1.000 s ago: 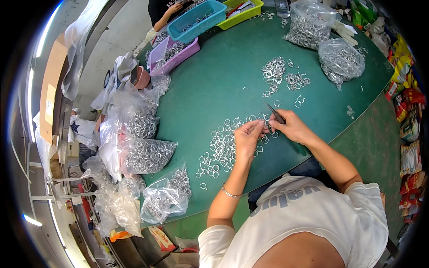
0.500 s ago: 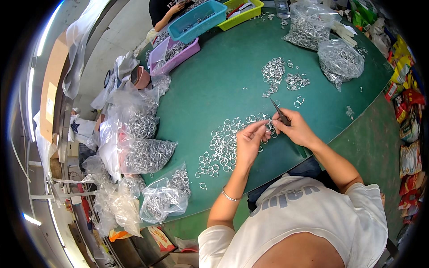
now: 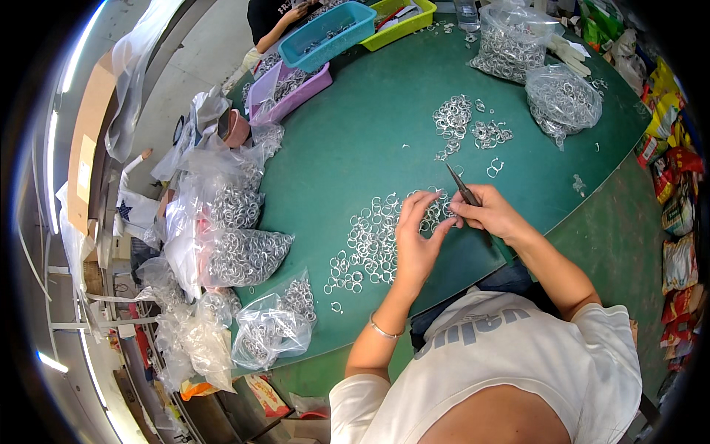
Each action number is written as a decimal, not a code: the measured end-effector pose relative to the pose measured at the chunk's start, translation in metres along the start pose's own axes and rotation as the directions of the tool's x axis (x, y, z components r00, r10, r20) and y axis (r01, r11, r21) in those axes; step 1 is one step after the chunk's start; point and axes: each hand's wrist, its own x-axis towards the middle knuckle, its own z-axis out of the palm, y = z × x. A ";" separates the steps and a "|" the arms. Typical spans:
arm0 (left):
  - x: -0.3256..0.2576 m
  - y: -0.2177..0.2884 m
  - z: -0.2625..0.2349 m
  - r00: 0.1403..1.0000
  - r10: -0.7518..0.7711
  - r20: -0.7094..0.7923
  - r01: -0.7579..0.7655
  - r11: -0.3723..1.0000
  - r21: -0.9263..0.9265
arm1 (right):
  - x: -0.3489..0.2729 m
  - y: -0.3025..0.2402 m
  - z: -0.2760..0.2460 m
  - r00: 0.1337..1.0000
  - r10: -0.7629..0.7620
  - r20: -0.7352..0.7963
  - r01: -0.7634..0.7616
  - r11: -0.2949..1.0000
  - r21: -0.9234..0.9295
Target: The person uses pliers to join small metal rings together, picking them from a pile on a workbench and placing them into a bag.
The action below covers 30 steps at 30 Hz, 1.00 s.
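The fingers of the left hand are curled and pinched on a small metal ring at the near edge of the loose ring pile, though the ring itself is too small to make out clearly. The right hand, just beside the pile and touching the left fingertips, is closed around dark pliers whose tips point away from the person. The pile lies spread on the green worktop. Beyond the pile sits a smaller ring heap, and farther still two clear bags of rings. Left of the pile, more filled bags crowd the worktop's edge. Far beyond the pile, a teal tray stands by another person's hand.
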 end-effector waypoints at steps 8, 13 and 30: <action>0.002 0.001 -0.003 0.977 0.194 0.088 -0.212 0.937 0.278 | 0.004 0.006 -0.006 0.981 0.117 0.152 -0.141 0.977 0.158; 0.004 0.002 0.000 0.994 0.078 0.072 -0.086 0.990 0.113 | 0.002 -0.001 0.000 0.985 0.124 0.121 -0.147 0.968 0.202; 0.005 -0.035 0.000 0.867 -0.445 0.222 0.437 0.468 -0.768 | -0.005 0.011 0.003 0.945 -0.327 -0.016 0.224 0.682 -0.696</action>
